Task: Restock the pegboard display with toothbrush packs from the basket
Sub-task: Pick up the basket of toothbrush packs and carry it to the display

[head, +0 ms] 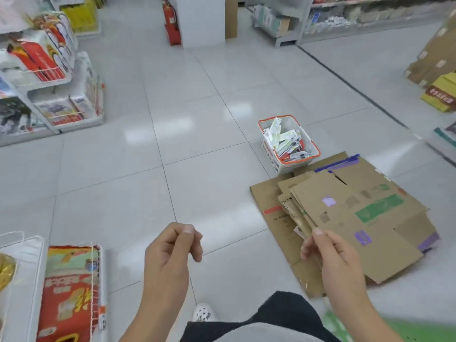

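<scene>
A white basket with an orange rim (270, 154) stands on the tiled floor ahead and to the right, filled with several toothbrush packs (287, 144). My left hand (172, 250) hangs in front of me over the floor, fingers loosely curled, holding nothing. My right hand (328, 253) is raised over the flattened cardboard, fingers loosely bent, also holding nothing. Both hands are well short of the basket. No pegboard display is in view.
Flattened cardboard boxes (345, 213) lie on the floor just this side of the basket. Wire shelves with packaged goods (49, 70) line the left; a lower shelf (69, 292) is close at bottom left. A red fire extinguisher (171, 21) stands far back.
</scene>
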